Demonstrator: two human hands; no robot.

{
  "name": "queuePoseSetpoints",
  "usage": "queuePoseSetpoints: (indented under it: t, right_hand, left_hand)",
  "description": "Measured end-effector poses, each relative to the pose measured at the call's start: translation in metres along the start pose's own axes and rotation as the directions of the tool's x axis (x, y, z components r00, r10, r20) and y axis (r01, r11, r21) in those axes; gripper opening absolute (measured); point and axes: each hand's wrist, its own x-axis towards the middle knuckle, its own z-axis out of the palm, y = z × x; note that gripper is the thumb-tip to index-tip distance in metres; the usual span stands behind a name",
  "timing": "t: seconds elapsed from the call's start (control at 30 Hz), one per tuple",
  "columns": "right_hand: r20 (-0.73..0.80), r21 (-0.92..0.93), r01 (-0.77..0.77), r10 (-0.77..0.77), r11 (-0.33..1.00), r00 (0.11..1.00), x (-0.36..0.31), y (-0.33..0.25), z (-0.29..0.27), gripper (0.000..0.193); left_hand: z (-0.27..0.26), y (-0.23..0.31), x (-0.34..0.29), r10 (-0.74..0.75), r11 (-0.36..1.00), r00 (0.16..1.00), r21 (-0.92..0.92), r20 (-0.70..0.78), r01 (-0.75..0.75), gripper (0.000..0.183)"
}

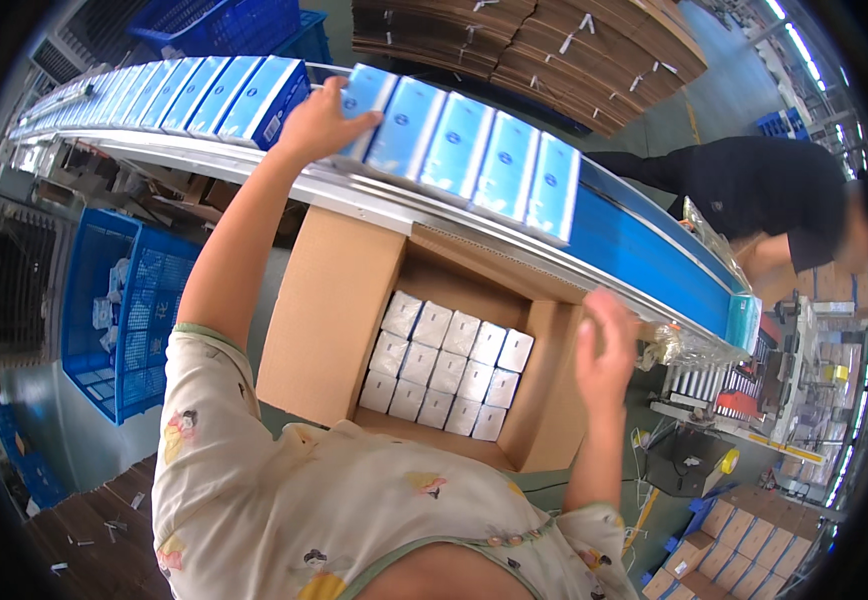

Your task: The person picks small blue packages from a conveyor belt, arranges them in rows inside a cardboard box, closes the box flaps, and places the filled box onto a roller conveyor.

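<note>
Blue packs [457,145] point their long axes across the belt [629,245].

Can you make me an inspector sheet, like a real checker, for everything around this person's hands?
Surface: blue conveyor belt, bare toward its right end.
Job's things: five blue-and-white packs stand in a row on the belt; a longer row is farther left. The open cardboard box shows white-topped packs, three rows of five.
Clutter: crumpled clear film near the belt's right end.
Hands: left hand at the leftmost of the five, grip unclear; right hand blurred, open near the box's right side, nothing seen in it.
Cables: too small to tell for sure.
Surroundings: another person across the belt; stacked cardboard; blue crate at left.
</note>
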Motion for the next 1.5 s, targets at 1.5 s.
queuePoseSetpoints:
  t: [1.5]
  right_hand:
    - [0.769,-0.230,-0.328,0.378,0.916,0.515,-0.038,0.146,0.215,0.059]
  left_hand:
    - [0.298,0.022,-0.117,0.085,0.986,0.733,0.049,0.675,-0.159,0.050]
